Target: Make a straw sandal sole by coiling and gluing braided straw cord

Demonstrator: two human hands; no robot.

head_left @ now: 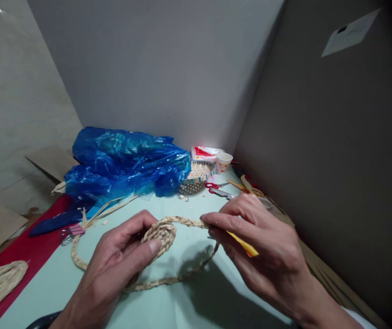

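A small oval coil of braided straw is pinched between the thumb and fingers of my left hand. From its top edge the straw braid runs right to my right hand, closed on it with thumb and fingertips. A yellow strip sticks out below the right fingers; what it belongs to is mostly hidden. More braid loops down over the pale green table surface and around to the left, where a pink clip sits near loose straw ends.
Behind lie a blue plastic bag, a small woven basket, a paper cup, a red-and-white packet and red-handled scissors. A straw bundle rests at left. Grey walls stand behind and at right.
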